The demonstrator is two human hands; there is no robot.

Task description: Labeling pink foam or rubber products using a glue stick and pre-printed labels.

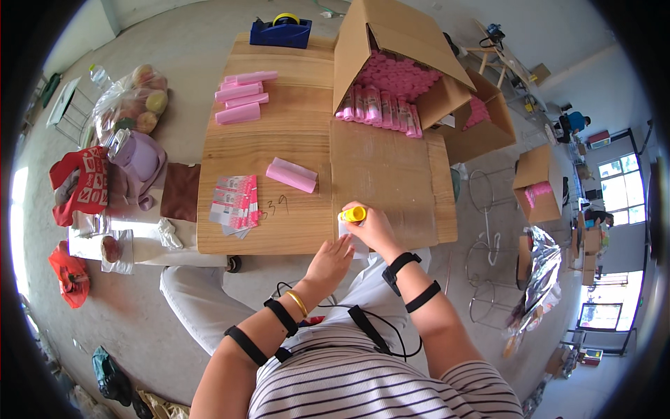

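At the table's front edge my right hand (377, 234) is closed round a short yellow cylinder, which looks like a glue stick (354, 214). Beneath it lies a small white paper (343, 228), mostly covered by my hands. My left hand (331, 261) rests with fingers stretched flat against the paper's near edge. Up and to the left is a single pink roll (292, 174), lying on the wood. Farther left sits a loose stack of pink and white printed cards (236, 201).
Several pink rolls (241, 98) lie at the table's far left, near a blue tape dispenser (280, 33). A tipped cardboard box (419, 42) full of pink-wrapped rolls (377, 105) opens toward me on a cardboard sheet (380, 164). Bags (132, 105) stand left of the table; wire stools (485, 244) stand right.
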